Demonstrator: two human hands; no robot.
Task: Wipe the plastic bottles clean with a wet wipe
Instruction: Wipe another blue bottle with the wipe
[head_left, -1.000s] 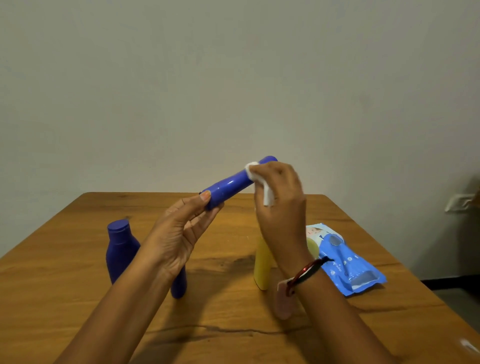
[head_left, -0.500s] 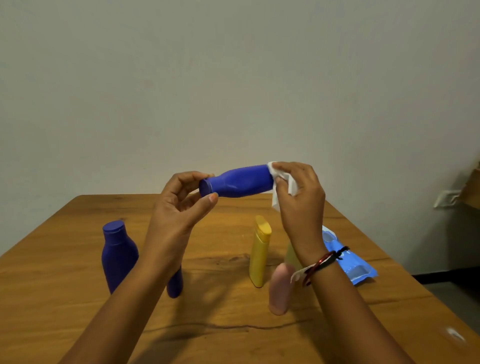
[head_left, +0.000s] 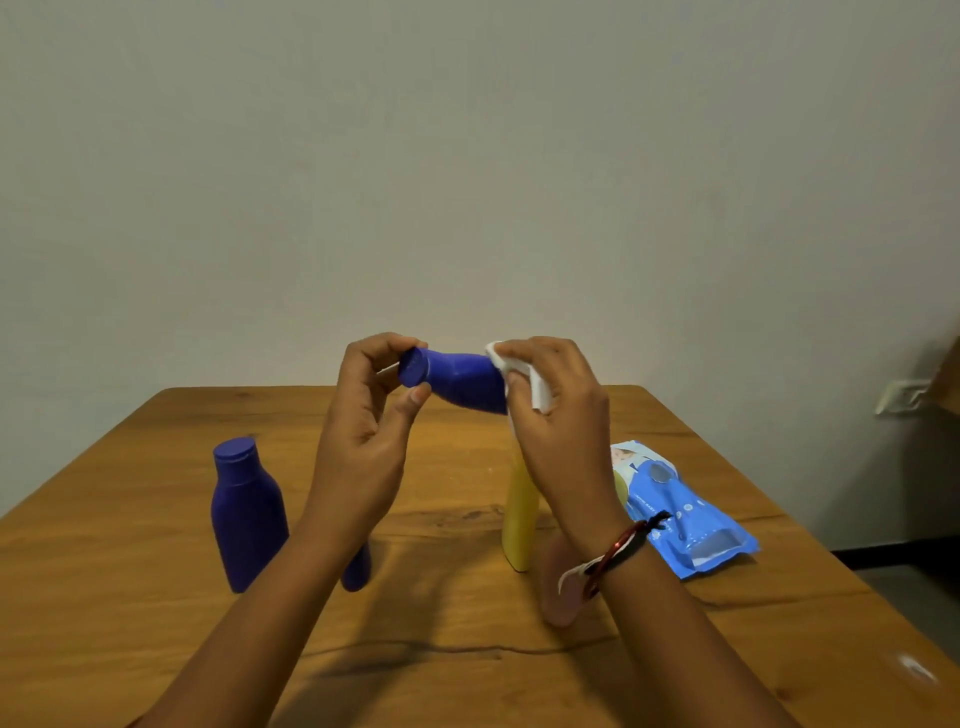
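**Blue bottle held in mid-air, wipe wrapped round its far end**

The small blue bottle (head_left: 457, 382) lies nearly level above the far half of the worktop (head_left: 130, 597), held up between both hands. The left hand (head_left: 363, 431) pinches its cap end between thumb and fingertips. The right hand (head_left: 556, 415) is curled round the other end with the white wet wipe (head_left: 537, 387) bunched under its fingers, so both grips are closed on something.

Below them, a larger dark blue bottle (head_left: 247, 519) stands towards the left edge, a yellow bottle (head_left: 519, 519) stands near the middle, and a pinkish bottle (head_left: 558, 587) is partly hidden behind the right wrist. Another blue shape (head_left: 357, 569) peeks out behind the left forearm.

As I see it, the danger is the light pinch on the cap: a damp, smooth bottle twisted hard by the wiping hand could slip free and fall onto the standing bottles, toppling them. A dropped forearm could knock them too.

The blue wipe packet (head_left: 680, 512) lies towards the right edge; its print is too small to read.
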